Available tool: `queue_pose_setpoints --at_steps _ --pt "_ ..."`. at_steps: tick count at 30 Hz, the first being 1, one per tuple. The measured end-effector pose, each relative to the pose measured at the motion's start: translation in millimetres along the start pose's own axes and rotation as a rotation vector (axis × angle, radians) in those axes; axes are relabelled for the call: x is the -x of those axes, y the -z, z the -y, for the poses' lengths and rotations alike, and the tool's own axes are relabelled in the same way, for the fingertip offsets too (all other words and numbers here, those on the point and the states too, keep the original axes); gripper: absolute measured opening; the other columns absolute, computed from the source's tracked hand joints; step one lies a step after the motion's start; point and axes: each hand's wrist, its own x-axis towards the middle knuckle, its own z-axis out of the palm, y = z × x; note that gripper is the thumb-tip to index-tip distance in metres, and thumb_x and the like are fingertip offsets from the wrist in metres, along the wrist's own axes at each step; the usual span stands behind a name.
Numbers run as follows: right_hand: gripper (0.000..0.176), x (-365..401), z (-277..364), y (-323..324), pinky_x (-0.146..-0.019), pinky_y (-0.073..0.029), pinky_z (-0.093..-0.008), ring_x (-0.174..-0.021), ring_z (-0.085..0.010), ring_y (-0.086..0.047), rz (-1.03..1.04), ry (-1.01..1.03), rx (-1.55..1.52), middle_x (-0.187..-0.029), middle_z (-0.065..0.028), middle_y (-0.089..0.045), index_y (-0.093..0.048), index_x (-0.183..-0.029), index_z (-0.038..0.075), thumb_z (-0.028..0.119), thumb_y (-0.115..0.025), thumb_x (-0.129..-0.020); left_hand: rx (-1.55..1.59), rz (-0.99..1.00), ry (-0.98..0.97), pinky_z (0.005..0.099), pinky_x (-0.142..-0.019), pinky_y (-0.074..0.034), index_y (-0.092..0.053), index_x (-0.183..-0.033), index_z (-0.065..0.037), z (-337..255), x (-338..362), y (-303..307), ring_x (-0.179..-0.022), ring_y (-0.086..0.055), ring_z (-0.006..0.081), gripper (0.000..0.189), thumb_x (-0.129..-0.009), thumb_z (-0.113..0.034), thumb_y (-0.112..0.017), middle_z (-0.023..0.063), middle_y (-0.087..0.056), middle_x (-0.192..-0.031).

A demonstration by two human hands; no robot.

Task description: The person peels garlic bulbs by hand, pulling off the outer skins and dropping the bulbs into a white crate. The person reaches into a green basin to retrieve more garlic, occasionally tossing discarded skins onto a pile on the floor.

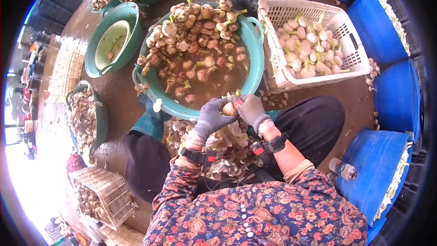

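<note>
My left hand (pixel 215 116) and my right hand (pixel 251 110), both in grey gloves, meet at the near rim of a green tub (pixel 257 70). Between them they grip one pale garlic bulb (pixel 229 109), its short green stem pointing up. Fingers of both hands wrap round it and partly cover it. Brown water and many unpeeled garlic bulbs (pixel 193 32) fill the tub, heaped at its far side. Below my hands, between my legs, lies a pile of peeled garlic skins (pixel 230 150).
A white crate (pixel 314 82) of cleaned bulbs stands right of the tub. Blue containers (pixel 373 164) line the right side, with a bottle (pixel 343 169) nearby. At the left are green basins (pixel 93 48), a basket of skins (pixel 84 118) and a tipped crate (pixel 116 200).
</note>
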Motion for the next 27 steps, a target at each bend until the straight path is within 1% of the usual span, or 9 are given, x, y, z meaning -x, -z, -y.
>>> queue_pose_setpoints --at_steps 5,10,15,18,19,22,24,26,27 --pt "0.04 8 -1 4 -0.061 -0.046 -0.0415 -0.067 -0.0346 -0.061 0.139 0.049 -0.005 -0.068 -0.0209 -0.06 -0.06 -0.079 -0.003 0.035 -0.051 -0.086 0.173 0.015 0.031 0.0282 -0.081 -0.047 -0.059 -0.109 0.0 2 20 5 -0.087 -0.061 0.0177 0.056 -0.061 -0.022 -0.078 0.0106 -0.063 -0.097" --pt "0.029 31 6 20 -0.047 -0.044 -0.0252 -0.054 -0.0112 -0.056 0.398 -0.198 -0.941 -0.067 -0.0027 -0.059 -0.06 -0.084 0.003 0.03 -0.054 -0.087 0.808 0.064 0.172 0.0249 -0.079 -0.047 -0.053 -0.115 0.004 -2 41 14 -0.087 -0.058 0.0109 0.055 -0.068 -0.013 -0.075 0.0066 -0.062 -0.1" --pt "0.043 48 32 7 -0.054 -0.049 -0.0275 -0.059 -0.0148 -0.058 0.453 -0.403 -1.463 -0.072 -0.002 -0.059 -0.056 -0.095 0.008 0.049 -0.044 -0.089 0.494 -0.103 0.03 0.0315 -0.087 -0.044 -0.05 -0.113 0.005 -12 46 -11 -0.1 -0.056 0.0196 0.065 -0.063 -0.023 -0.08 0.0137 -0.059 -0.107" --pt "0.049 40 3 -6 -0.056 -0.043 -0.0248 -0.056 -0.0108 -0.05 0.539 -0.422 -1.299 -0.069 0.0005 -0.055 -0.057 -0.092 0.009 0.053 -0.036 -0.091 -0.231 -0.445 -0.105 0.0383 -0.092 -0.04 -0.045 -0.117 0.003 -11 44 0 -0.109 -0.048 0.0309 0.078 -0.057 -0.031 -0.082 0.0186 -0.05 -0.118" --pt "0.045 45 8 1 -0.045 -0.034 -0.0262 -0.048 -0.0109 -0.041 0.407 -0.068 -1.017 -0.059 0.002 -0.045 -0.047 -0.067 0.011 0.049 -0.041 -0.091 -0.225 -0.395 -0.078 0.0419 -0.095 -0.037 -0.039 -0.121 0.001 -10 47 6 -0.114 -0.04 0.038 0.087 -0.054 -0.034 -0.082 0.0207 -0.042 -0.124" --pt "0.047 45 24 16 -0.046 -0.027 -0.0253 -0.048 -0.0099 -0.034 0.58 -0.404 -0.82 -0.057 0.0028 -0.041 -0.043 -0.062 0.012 0.048 -0.038 -0.092 -0.297 -0.235 -0.297 0.0376 -0.09 -0.041 -0.056 -0.109 -0.002 -10 53 18 -0.104 -0.05 0.0338 0.058 -0.062 -0.028 -0.078 0.0152 -0.056 -0.109" --pt "0.051 34 -4 -5 -0.051 -0.035 -0.0281 -0.051 -0.0146 -0.041 0.632 -0.267 -0.87 -0.056 0.0004 -0.044 -0.05 -0.068 0.007 0.051 -0.038 -0.091 -0.227 -0.152 -0.229 0.0355 -0.084 -0.043 -0.06 -0.102 -0.002 0 53 11 -0.095 -0.055 0.0287 0.045 -0.067 -0.024 -0.075 0.012 -0.06 -0.099" --pt "0.051 26 -8 -12 -0.061 -0.041 -0.0319 -0.059 -0.0198 -0.05 0.379 0.195 -0.346 -0.06 -0.0037 -0.05 -0.056 -0.08 0.002 0.05 -0.042 -0.09 -0.157 -0.068 -0.164 0.0333 -0.078 -0.046 -0.063 -0.096 -0.002 17 53 -3 -0.085 -0.059 0.0236 0.031 -0.072 -0.02 -0.072 0.0089 -0.064 -0.089" --pt "0.049 27 -9 -7 -0.071 -0.044 -0.0339 -0.072 -0.0218 -0.054 0.443 0.121 -0.307 -0.075 -0.0094 -0.058 -0.056 -0.097 -0.001 0.046 -0.047 -0.089 0.019 -0.165 -0.05 0.0316 -0.072 -0.047 -0.065 -0.094 -0.005 27 53 -12 -0.078 -0.06 0.0207 0.025 -0.075 -0.021 -0.07 0.0079 -0.065 -0.087"
